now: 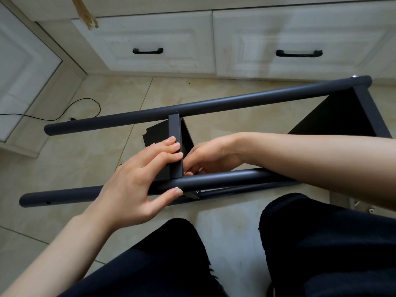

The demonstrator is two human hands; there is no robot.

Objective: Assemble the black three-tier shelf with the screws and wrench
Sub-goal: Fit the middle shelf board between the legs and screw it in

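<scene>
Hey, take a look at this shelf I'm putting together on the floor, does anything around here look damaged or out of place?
One thing: a strip of torn tan material hangs over the white cabinet at top left, its end ragged. A few loose bits of hardware lie on the tile floor at right. The shelf frame shows no damage.

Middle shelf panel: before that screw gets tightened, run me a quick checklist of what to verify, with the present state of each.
1. Middle shelf panel sits between both poles: ok.
2. Left hand holds the panel: ok.
3. Screw seated in near pole, thumb on it: ok.
4. Right hand behind the joint, what it pinches: cannot tell.
5. Wrench in view: not ok.
6. Far pole joint fastened: cannot tell.
</scene>
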